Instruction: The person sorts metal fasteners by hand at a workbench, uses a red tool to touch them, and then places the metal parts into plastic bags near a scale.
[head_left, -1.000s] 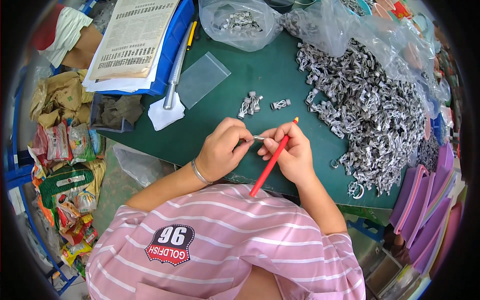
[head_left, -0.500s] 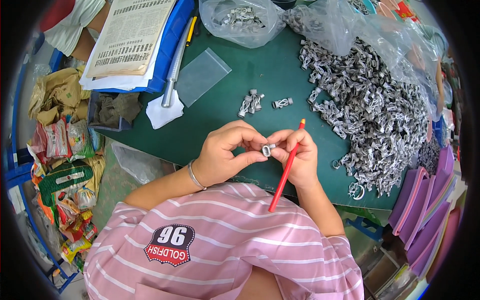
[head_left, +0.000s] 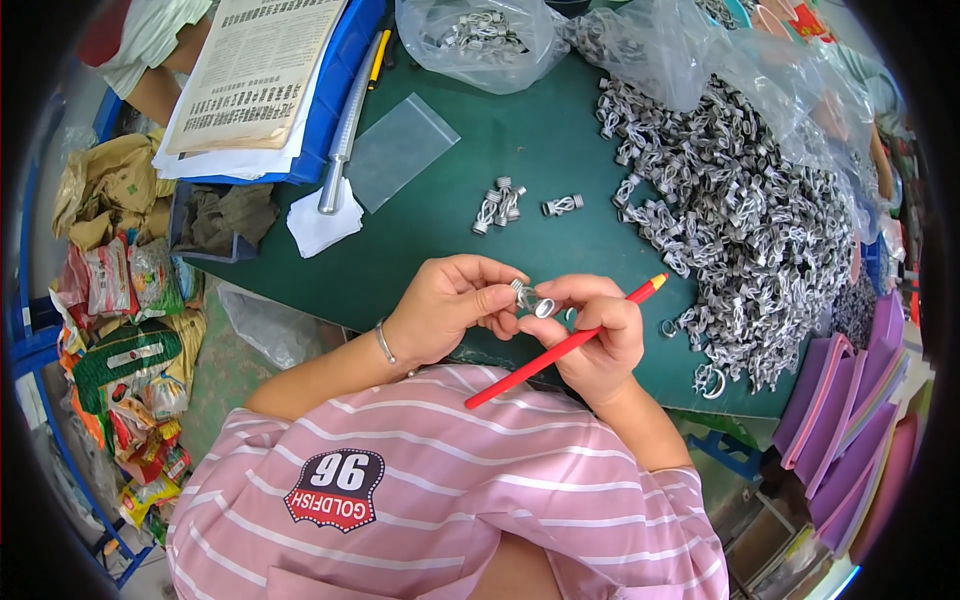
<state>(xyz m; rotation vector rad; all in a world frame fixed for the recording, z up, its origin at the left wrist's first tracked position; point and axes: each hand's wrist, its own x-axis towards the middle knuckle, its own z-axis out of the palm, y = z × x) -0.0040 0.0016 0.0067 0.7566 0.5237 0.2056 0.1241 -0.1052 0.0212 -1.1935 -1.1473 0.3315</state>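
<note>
Both of my hands hold a small silvery metal piece (head_left: 543,307) between their fingertips, above the green table near its front edge. My left hand (head_left: 448,307) pinches its left side. My right hand (head_left: 598,335) pinches its right side and also grips a red pencil (head_left: 515,376), tilted with its yellow tip to the upper right. Just beyond my hands lie a few similar pieces (head_left: 497,206) and a single one (head_left: 562,205). A large heap of these pieces (head_left: 740,220) covers the right part of the table.
Around the green table (head_left: 400,250) are a blue tray (head_left: 335,115) with papers, a metal tapered rod (head_left: 340,150), a clear small bag (head_left: 405,150), white paper (head_left: 320,225), plastic bags of pieces (head_left: 480,50), purple foam boards (head_left: 830,400), assorted packages (head_left: 135,350), and another person's leg (head_left: 160,85) at upper left.
My hands have turned the metal piece, so an oval opening faces up. The red pencil has swung from steep to more slanted. The other person at upper left has shifted.
</note>
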